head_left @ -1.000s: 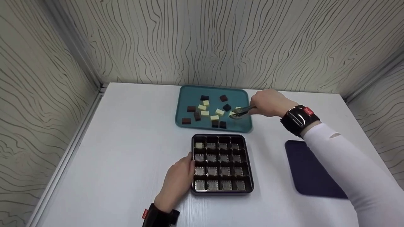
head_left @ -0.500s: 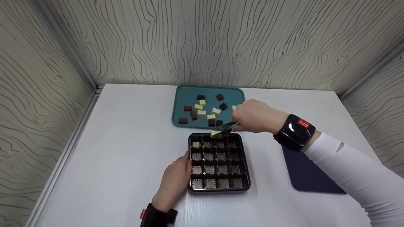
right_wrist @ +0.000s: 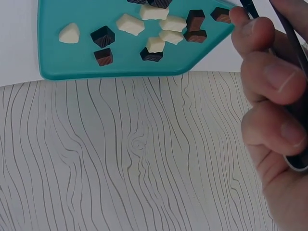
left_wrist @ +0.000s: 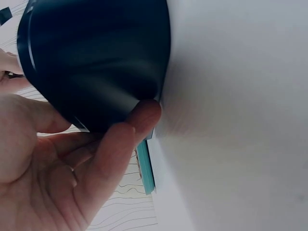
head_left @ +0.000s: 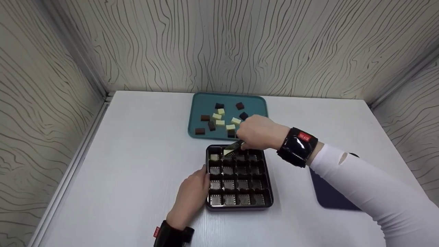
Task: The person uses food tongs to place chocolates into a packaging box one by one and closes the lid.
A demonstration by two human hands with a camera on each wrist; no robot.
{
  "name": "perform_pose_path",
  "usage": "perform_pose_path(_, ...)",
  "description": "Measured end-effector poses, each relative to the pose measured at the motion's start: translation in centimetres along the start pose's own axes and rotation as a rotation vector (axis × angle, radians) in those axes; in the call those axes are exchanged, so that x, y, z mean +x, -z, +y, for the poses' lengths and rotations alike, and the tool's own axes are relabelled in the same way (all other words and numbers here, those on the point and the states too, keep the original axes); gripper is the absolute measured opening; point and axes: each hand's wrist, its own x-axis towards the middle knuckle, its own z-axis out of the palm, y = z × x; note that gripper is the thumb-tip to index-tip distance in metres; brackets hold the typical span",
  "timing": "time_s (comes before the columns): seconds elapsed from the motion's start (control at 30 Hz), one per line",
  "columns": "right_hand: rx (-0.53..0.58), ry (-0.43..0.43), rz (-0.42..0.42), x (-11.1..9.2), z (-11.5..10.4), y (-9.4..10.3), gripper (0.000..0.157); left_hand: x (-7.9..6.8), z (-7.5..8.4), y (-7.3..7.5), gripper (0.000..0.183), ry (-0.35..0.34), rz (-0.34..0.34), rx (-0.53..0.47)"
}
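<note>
My right hand [head_left: 257, 132] grips small dark serving tongs [head_left: 235, 146]; in the right wrist view its fingers curl round their dark handle [right_wrist: 293, 43]. A white chocolate piece [head_left: 227, 152] sits between the tong tips, low over the second compartment of the far row in the dark divided box [head_left: 270, 192]. Another white chocolate [head_left: 214, 157] lies in the far left compartment. My left hand [head_left: 192, 192] rests against the left side of the box, its fingertips [left_wrist: 144, 113] touching the smooth outer wall low near the table.
Behind the box lies a teal tray [head_left: 202, 99] with several white, brown and dark chocolates on it. A dark blue mat or tray [head_left: 334, 193] lies at right, partly under the right sleeve [head_left: 363, 185]. Patterned panels [head_left: 219, 44] enclose the white table [head_left: 147, 144].
The right hand has brought the tongs and a white chocolate from the tray's right side down and left into the far row of the box. The left hand has stayed at the box.
</note>
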Motion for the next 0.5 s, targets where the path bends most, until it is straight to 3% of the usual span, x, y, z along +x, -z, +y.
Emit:
perform_pose_path(0.27,-0.069,-0.001,-0.078,1.8,-0.9,0.3,0.050,0.0,0.0,0.0,0.042,-0.003,-0.006,-0.005)
perform_pose_path(0.5,-0.130,0.019,-0.086,3.0,-2.0,0.4,0.028,0.0,0.1,0.0,0.041,-0.005,0.003,-0.009)
